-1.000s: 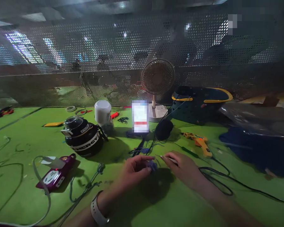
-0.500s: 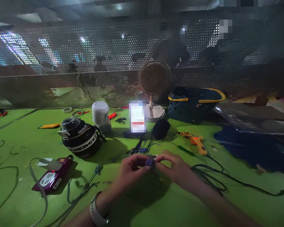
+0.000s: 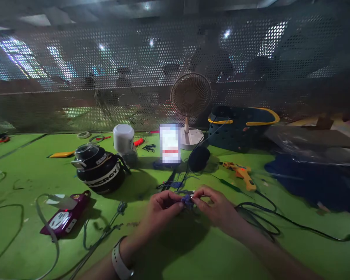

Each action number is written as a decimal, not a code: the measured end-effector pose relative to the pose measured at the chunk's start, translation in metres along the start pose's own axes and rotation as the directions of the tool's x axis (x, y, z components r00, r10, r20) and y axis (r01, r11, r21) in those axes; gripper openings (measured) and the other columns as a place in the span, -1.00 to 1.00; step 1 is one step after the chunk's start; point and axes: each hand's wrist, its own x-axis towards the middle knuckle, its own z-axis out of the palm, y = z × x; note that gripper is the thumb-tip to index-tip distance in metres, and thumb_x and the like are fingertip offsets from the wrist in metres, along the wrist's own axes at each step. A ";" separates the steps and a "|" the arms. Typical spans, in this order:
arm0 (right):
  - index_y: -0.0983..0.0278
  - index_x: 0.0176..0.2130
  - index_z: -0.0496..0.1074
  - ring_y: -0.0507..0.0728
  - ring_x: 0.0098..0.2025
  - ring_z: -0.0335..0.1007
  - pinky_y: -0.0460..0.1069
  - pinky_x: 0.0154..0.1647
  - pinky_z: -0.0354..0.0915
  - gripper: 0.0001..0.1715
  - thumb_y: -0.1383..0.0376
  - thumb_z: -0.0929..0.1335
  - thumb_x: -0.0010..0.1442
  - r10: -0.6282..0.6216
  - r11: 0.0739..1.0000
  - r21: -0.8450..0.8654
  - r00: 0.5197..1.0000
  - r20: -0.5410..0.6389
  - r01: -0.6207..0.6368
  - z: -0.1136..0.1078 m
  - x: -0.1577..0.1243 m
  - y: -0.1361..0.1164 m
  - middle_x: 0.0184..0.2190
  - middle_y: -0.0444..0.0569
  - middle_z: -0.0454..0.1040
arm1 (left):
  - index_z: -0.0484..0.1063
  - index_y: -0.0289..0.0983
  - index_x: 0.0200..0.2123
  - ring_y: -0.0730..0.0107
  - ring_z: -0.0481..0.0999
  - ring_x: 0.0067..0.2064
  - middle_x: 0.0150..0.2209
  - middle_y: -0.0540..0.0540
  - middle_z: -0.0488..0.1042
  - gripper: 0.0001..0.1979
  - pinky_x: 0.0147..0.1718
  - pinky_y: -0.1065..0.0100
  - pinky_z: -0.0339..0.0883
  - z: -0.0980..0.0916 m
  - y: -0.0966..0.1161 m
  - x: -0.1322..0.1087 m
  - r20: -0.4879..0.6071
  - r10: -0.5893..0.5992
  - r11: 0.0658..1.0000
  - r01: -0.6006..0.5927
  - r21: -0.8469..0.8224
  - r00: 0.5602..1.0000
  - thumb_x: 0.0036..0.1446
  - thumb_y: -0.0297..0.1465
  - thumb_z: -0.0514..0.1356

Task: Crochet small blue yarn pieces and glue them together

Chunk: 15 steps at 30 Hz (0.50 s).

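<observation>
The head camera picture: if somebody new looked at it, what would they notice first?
Probably the glowing, blurred-out screen near the middle of the green table, with a round fan behind it, slightly right. Next, the hands at the front: the left hand pinches a small purple-blue piece, and the right hand is close against it. The yellow glue gun lying beyond the right hand stands out too.
</observation>
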 end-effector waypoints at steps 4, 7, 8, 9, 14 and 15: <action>0.22 -0.31 0.44 0.11 -0.24 0.38 -0.02 -0.21 0.25 -0.75 0.13 0.28 0.28 -0.005 0.998 0.070 1.000 0.018 0.004 -0.003 0.001 -0.002 -0.33 -0.10 0.45 | 0.57 -0.26 -0.31 0.37 0.63 -0.35 -0.34 -0.12 0.65 -0.79 -0.39 0.46 0.51 -0.002 0.003 -0.001 0.132 0.583 0.677 -0.569 0.467 0.802 0.02 -0.64 0.26; 0.23 -0.30 0.41 0.13 -0.21 0.38 0.00 -0.17 0.25 -0.70 0.12 0.22 0.31 0.035 0.987 0.158 0.998 -0.055 -0.026 -0.003 0.002 -0.002 -0.32 -0.08 0.45 | 0.57 -0.26 -0.22 0.37 0.63 -0.30 -0.25 -0.16 0.63 -0.76 -0.33 0.42 0.53 -0.004 0.003 -0.004 0.266 0.708 0.430 -0.698 0.572 0.655 0.09 -0.64 0.23; 0.23 -0.30 0.39 0.14 -0.20 0.38 0.00 -0.16 0.26 -0.71 0.11 0.22 0.31 0.057 0.983 0.181 0.993 -0.106 -0.037 -0.003 0.002 -0.002 -0.32 -0.08 0.44 | 0.56 -0.25 -0.18 0.36 0.63 -0.28 -0.22 -0.17 0.62 -0.74 -0.32 0.41 0.53 -0.006 0.003 -0.006 0.293 0.709 0.394 -0.705 0.589 0.642 0.10 -0.63 0.23; 0.23 -0.27 0.37 0.14 -0.20 0.37 0.01 -0.16 0.26 -0.72 0.10 0.24 0.29 0.078 0.979 0.197 0.984 -0.162 -0.045 -0.002 0.003 -0.002 -0.31 -0.08 0.44 | 0.55 -0.23 -0.12 0.33 0.63 -0.26 -0.20 -0.17 0.62 -0.71 -0.31 0.39 0.54 -0.008 0.003 -0.008 0.320 0.703 0.367 -0.710 0.602 0.635 0.11 -0.62 0.23; 0.24 -0.18 0.37 0.16 -0.16 0.36 0.03 -0.12 0.28 -0.66 0.03 0.27 0.26 0.071 0.984 0.176 0.972 -0.222 -0.032 -0.001 0.001 -0.008 -0.25 -0.04 0.44 | 0.43 -0.08 0.09 0.18 0.57 -0.06 -0.05 -0.15 0.59 -0.49 -0.07 0.21 0.45 -0.016 0.004 -0.018 0.432 0.586 0.347 -0.694 0.631 0.686 0.11 -0.63 0.23; 0.25 -0.22 0.40 0.16 -0.17 0.38 0.03 -0.12 0.28 -0.67 0.03 0.29 0.24 0.058 0.987 0.157 0.984 -0.167 -0.032 -0.001 0.000 -0.010 -0.27 -0.04 0.45 | 0.44 -0.06 0.08 0.17 0.56 -0.04 -0.05 -0.15 0.58 -0.49 -0.05 0.20 0.43 -0.016 0.004 -0.019 0.424 0.560 0.388 -0.678 0.625 0.712 0.11 -0.63 0.23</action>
